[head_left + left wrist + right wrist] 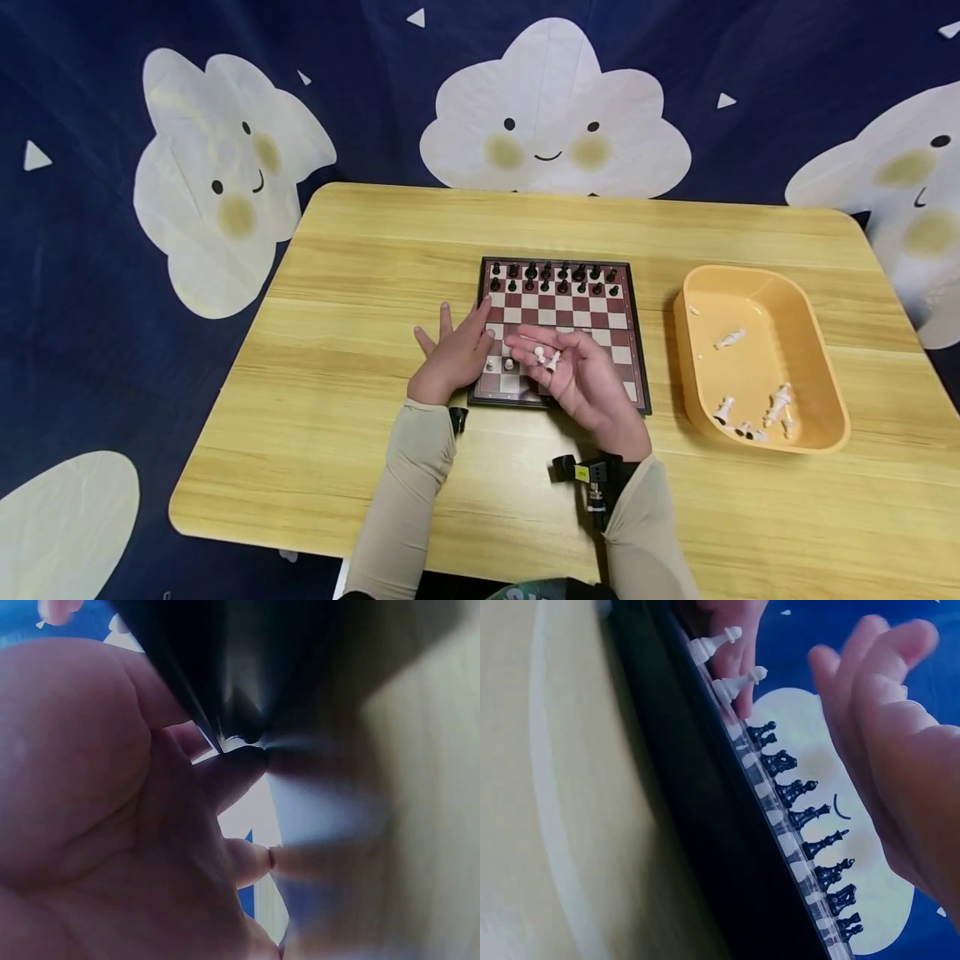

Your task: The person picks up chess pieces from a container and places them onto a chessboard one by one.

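Observation:
A folding-style chessboard (555,317) lies on the table, with two rows of black chess pieces (562,286) along its far side. Two white pawns (508,364) stand at its near left; the right wrist view shows these pawns (739,684) too. My left hand (453,358) rests against the board's left edge, fingers spread. In the left wrist view this hand (90,787) is beside the dark board side. Palm up over the near half of the board, my right hand (588,383) carries a few small white chess pieces (553,361) on its loose fingers. The right wrist view hides those pieces.
Right of the board sits a yellow-orange bin (750,321) with several white chess pieces (780,402) lying in it. The wooden table (315,350) has rounded corners. Behind it hangs a dark blue cloth (367,100) printed with clouds.

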Action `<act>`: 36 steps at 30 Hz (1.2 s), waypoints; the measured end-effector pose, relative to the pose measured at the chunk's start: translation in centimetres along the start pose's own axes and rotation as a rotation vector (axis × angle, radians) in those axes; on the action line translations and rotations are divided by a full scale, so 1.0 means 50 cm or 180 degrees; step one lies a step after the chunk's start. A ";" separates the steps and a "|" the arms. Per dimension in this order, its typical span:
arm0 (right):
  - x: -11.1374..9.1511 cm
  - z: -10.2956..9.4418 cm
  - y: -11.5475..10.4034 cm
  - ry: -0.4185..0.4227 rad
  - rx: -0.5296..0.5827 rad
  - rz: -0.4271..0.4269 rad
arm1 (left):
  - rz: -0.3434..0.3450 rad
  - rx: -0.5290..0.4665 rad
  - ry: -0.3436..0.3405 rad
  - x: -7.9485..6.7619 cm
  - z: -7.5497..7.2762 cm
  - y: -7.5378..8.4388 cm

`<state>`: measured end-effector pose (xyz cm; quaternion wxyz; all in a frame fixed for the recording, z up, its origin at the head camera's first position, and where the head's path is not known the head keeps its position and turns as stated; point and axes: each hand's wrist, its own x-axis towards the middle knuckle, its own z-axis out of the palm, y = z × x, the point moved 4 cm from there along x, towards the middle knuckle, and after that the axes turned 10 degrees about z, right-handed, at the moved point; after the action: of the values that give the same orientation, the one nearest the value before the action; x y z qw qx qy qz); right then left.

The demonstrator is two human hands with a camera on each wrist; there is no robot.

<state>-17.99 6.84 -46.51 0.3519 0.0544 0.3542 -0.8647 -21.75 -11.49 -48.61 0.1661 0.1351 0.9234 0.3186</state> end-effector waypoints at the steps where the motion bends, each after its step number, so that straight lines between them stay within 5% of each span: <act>1: -0.001 0.000 -0.001 -0.0060 0.0084 0.0001 | -0.0001 0.0000 0.0006 0.000 0.000 0.000; 5: -0.002 -0.002 -0.002 -0.0006 0.0064 0.0016 | -0.0008 0.0003 0.0023 0.002 0.001 -0.001; 20: -0.002 -0.018 0.003 0.0602 -0.0877 -0.0050 | 0.0064 0.0020 0.0006 -0.001 -0.002 0.005; 36: -0.006 -0.020 -0.002 0.0554 -0.0616 -0.0042 | 0.0040 0.0013 0.0006 0.000 0.002 -0.001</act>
<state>-17.98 7.72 -47.12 0.3178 0.0926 0.4655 -0.8208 -21.74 -11.47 -48.70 0.1630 0.1409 0.9233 0.3178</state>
